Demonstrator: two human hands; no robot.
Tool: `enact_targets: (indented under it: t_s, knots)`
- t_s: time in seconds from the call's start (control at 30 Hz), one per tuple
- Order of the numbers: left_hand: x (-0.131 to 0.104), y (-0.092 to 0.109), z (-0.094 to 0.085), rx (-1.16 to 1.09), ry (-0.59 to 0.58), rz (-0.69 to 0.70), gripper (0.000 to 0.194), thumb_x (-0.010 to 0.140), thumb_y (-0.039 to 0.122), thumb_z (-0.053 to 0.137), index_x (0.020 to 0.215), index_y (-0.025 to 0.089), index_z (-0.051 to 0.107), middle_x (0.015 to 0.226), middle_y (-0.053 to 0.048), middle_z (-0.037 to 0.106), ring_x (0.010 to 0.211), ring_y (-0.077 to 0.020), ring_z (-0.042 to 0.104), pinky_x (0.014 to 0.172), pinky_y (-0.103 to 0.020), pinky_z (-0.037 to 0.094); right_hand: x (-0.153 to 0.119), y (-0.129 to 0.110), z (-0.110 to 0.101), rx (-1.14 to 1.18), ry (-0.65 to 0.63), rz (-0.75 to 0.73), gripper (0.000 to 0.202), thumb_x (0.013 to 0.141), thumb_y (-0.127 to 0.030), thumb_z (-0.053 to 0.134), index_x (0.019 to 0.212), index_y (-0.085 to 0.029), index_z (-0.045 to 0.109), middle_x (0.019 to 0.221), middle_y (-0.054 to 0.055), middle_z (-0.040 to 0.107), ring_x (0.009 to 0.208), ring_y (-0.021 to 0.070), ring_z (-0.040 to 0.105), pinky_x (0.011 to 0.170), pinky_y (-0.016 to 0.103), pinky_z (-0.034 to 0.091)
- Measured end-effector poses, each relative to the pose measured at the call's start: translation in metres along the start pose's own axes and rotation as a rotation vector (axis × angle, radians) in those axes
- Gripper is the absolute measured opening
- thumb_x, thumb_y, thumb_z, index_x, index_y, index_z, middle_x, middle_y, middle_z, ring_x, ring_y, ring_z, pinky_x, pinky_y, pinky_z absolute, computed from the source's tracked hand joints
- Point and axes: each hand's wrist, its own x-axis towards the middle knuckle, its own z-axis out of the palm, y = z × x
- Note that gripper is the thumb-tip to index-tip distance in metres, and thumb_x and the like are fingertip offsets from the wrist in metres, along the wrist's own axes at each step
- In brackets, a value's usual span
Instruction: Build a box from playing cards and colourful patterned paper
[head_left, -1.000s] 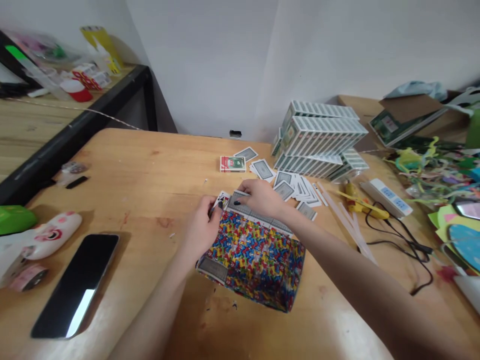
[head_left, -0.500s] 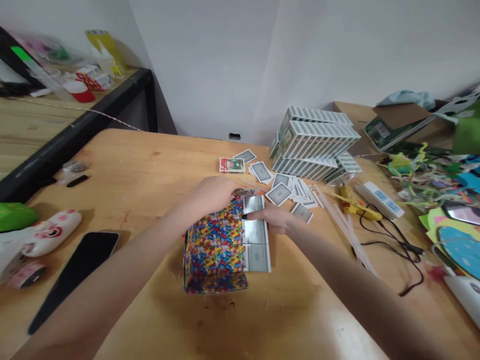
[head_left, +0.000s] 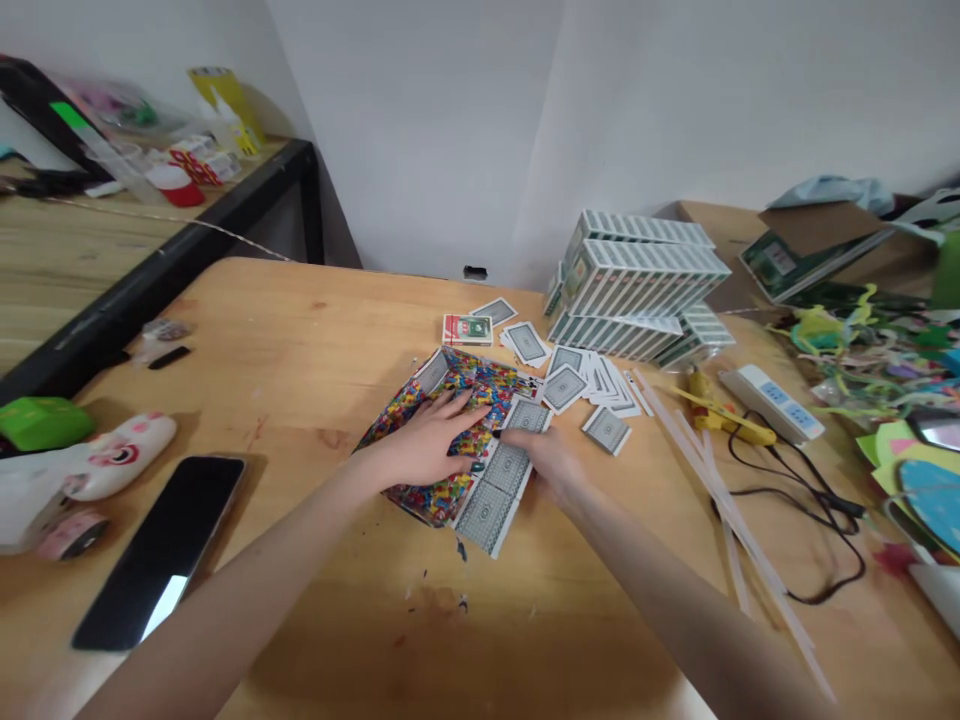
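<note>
A box shape with a colourful patterned inside (head_left: 420, 497) lies tilted in the middle of the table. My left hand (head_left: 431, 440) presses into it with fingers spread. Along its right side runs a strip of grey-backed playing cards (head_left: 487, 508). My right hand (head_left: 540, 455) is at the strip's right edge, thumb on top of the cards and the other fingers hidden below. Loose cards (head_left: 564, 387) are scattered behind and to the right, and a small stack (head_left: 607, 429) sits near my right hand. A red and green card box (head_left: 467, 330) lies behind.
Striped boxes (head_left: 645, 280) are piled at the back right. A yellow glue gun (head_left: 731, 422), power strip (head_left: 772, 402), cable and clear sticks (head_left: 739, 510) lie right. A phone (head_left: 161, 550) and white toy (head_left: 124, 457) are left. A wooden table edge (head_left: 225, 262) shows behind.
The patterned piece has turned, its strip of cards now slanting. My left hand has moved from its far edge down onto its inside with fingers spread. My right hand stays at the strip.
</note>
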Motion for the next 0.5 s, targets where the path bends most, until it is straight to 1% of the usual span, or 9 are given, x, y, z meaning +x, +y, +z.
enact_targets:
  t_s: [0.07,0.13,0.2,0.3,0.4,0.43,0.5]
  knots:
    - [0.001,-0.003,-0.003,-0.024,-0.009,0.009,0.062,0.085,0.038,0.044,0.141,0.029,0.019,0.152,-0.007,0.011,0.138,-0.0256,0.007,0.109,-0.044,0.015,-0.004,-0.003,0.005,0.029,-0.001,-0.005,0.03,0.055,-0.011,0.066,0.084,-0.018,0.066,0.081,0.002,0.073,0.068,0.0205,0.067,0.07,0.034,0.054]
    - [0.002,-0.005,-0.006,-0.052,-0.027,0.021,0.06,0.088,0.04,0.039,0.142,0.029,0.015,0.152,-0.005,0.01,0.139,-0.0241,0.006,0.109,-0.045,0.013,-0.009,-0.008,0.009,0.064,-0.028,0.052,0.024,0.058,-0.013,0.062,0.081,-0.018,0.065,0.076,0.002,0.072,0.066,0.0194,0.066,0.069,0.032,0.053]
    - [0.002,-0.007,-0.007,-0.088,-0.054,0.047,0.062,0.088,0.045,0.036,0.143,0.029,0.011,0.152,-0.004,0.009,0.139,-0.0235,0.004,0.11,-0.045,0.012,-0.013,-0.014,0.012,0.075,-0.046,0.111,0.02,0.059,-0.017,0.059,0.078,-0.017,0.064,0.071,0.002,0.071,0.065,0.019,0.066,0.069,0.032,0.052]
    - [0.002,-0.012,-0.01,-0.13,-0.09,0.079,0.062,0.089,0.048,0.034,0.143,0.03,0.01,0.152,-0.004,0.006,0.139,-0.0235,0.002,0.11,-0.045,0.011,-0.019,-0.016,0.015,0.109,-0.055,0.138,0.018,0.061,-0.021,0.055,0.077,-0.017,0.063,0.07,0.003,0.071,0.068,0.0202,0.066,0.069,0.033,0.052]
    - [0.002,-0.013,-0.014,-0.14,-0.108,0.054,0.064,0.086,0.052,0.036,0.142,0.032,0.012,0.152,-0.003,0.003,0.138,-0.0254,0.001,0.11,-0.046,0.013,-0.023,-0.011,0.017,0.223,-0.085,0.153,0.017,0.061,-0.022,0.054,0.076,-0.019,0.063,0.072,0.001,0.071,0.071,0.02,0.066,0.071,0.033,0.051]
    - [0.002,-0.012,-0.016,-0.135,-0.101,0.034,0.065,0.085,0.054,0.039,0.142,0.033,0.015,0.151,-0.003,0.004,0.138,-0.0262,0.003,0.109,-0.046,0.014,-0.024,-0.009,0.018,0.253,-0.088,0.161,0.017,0.062,-0.022,0.054,0.076,-0.02,0.063,0.072,0.001,0.071,0.071,0.02,0.066,0.072,0.033,0.051]
    - [0.002,-0.008,-0.02,-0.116,-0.058,-0.014,0.068,0.08,0.056,0.045,0.14,0.035,0.021,0.151,-0.002,0.012,0.137,-0.0269,0.012,0.109,-0.044,0.019,-0.026,-0.005,0.018,0.269,-0.083,0.166,0.018,0.062,-0.023,0.055,0.077,-0.02,0.064,0.073,0.001,0.072,0.072,0.0207,0.066,0.072,0.034,0.051]
